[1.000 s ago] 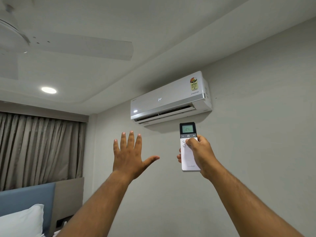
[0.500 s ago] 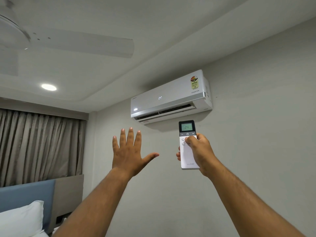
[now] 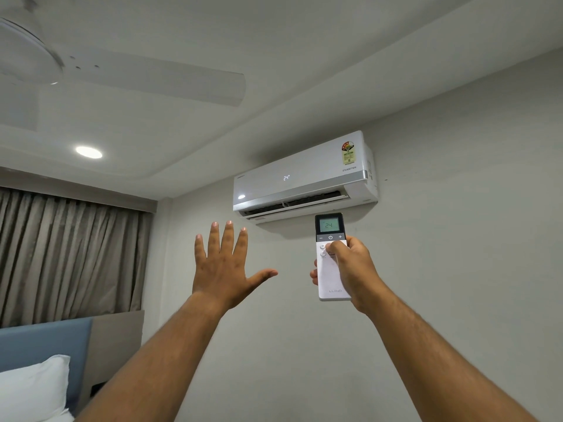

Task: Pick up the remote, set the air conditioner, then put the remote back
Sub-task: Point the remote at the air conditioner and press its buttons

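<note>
A white air conditioner (image 3: 304, 178) hangs high on the wall, its front panel reading 24 and its lower flap open. Just below it my right hand (image 3: 353, 269) grips a slim white remote (image 3: 329, 226) upright, top aimed at the unit. The remote's screen also reads 24. My thumb rests on the round buttons under the power key. My left hand (image 3: 225, 263) is raised beside it, palm toward the wall, fingers spread and holding nothing.
A white ceiling fan (image 3: 122, 71) spreads across the upper left, beside a lit recessed lamp (image 3: 89, 152). Grey curtains (image 3: 67, 254) cover the left wall. A blue headboard (image 3: 45, 345) and white pillow (image 3: 30, 391) sit at the lower left.
Both hands have risen slightly in the view. My thumb has slid down from the power-key row onto the round buttons below. Both displays still read 24.
</note>
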A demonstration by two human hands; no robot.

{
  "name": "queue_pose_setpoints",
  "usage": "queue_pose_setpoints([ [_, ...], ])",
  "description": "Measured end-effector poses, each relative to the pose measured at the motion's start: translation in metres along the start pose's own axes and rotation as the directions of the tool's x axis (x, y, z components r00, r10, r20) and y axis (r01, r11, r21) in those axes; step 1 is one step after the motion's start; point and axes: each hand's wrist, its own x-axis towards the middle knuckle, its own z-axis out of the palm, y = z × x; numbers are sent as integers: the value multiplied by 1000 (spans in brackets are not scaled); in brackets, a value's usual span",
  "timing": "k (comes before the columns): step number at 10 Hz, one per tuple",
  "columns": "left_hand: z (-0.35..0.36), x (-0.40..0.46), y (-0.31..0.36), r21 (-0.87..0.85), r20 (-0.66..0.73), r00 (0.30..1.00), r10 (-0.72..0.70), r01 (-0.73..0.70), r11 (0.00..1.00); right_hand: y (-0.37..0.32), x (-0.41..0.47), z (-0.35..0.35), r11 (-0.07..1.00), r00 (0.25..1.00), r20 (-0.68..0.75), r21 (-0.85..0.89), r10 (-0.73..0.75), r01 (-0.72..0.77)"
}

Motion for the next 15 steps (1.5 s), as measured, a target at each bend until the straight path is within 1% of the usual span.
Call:
queue_pose_setpoints([
  [3, -4, -1, -5, -26, -6, 1000, -17, 17, 1000, -4, 0, 6, 1000, 1000, 11, 0, 5, -5],
  [9, -9, -4, -6, -19, 0, 999, -33, 33, 999, -7, -2, 6, 999, 1000, 13, -33, -2, 2],
  [15, -12, -1, -8, -16, 1, 1000, -30, 30, 999, -3, 0, 7, 1000, 1000, 6, -20, 7, -7],
])
